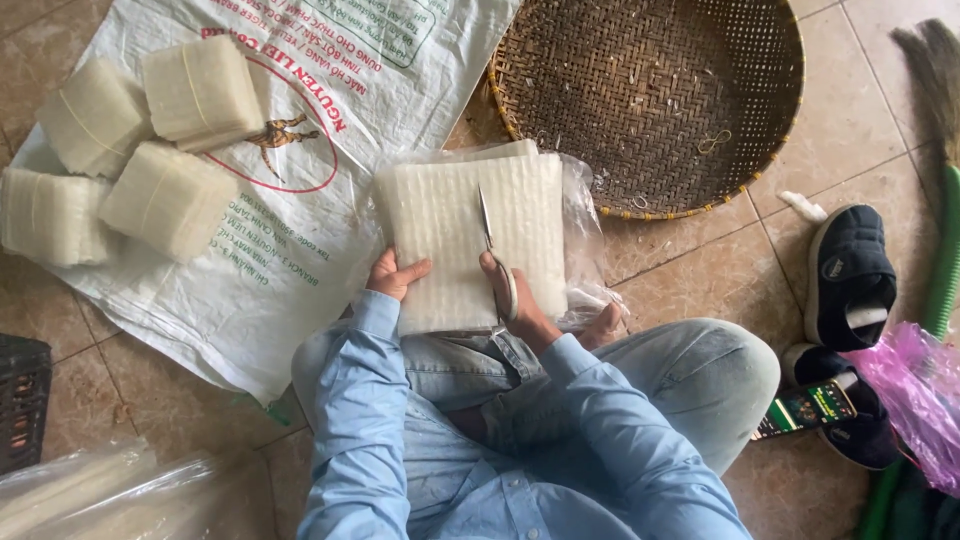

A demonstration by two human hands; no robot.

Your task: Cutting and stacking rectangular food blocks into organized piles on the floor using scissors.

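A square stack of thin white translucent sheets [455, 230] rests on my lap, over clear plastic wrap [590, 240]. My left hand [395, 275] grips the stack's lower left edge. My right hand [515, 300] holds scissors [490, 235], whose blades lie up the middle of the stack. Several smaller banded bundles of white sheets [170, 195] lie on a white woven sack [330, 150] to the left.
A large round woven bamboo tray [650, 100] sits on the tiled floor ahead. Dark slippers [845, 275], a small green-black packet [805, 408], a pink plastic bag [920, 395] and a broom [940, 150] are at right. A black crate [20, 400] and plastic-wrapped sheets [90, 495] are at left.
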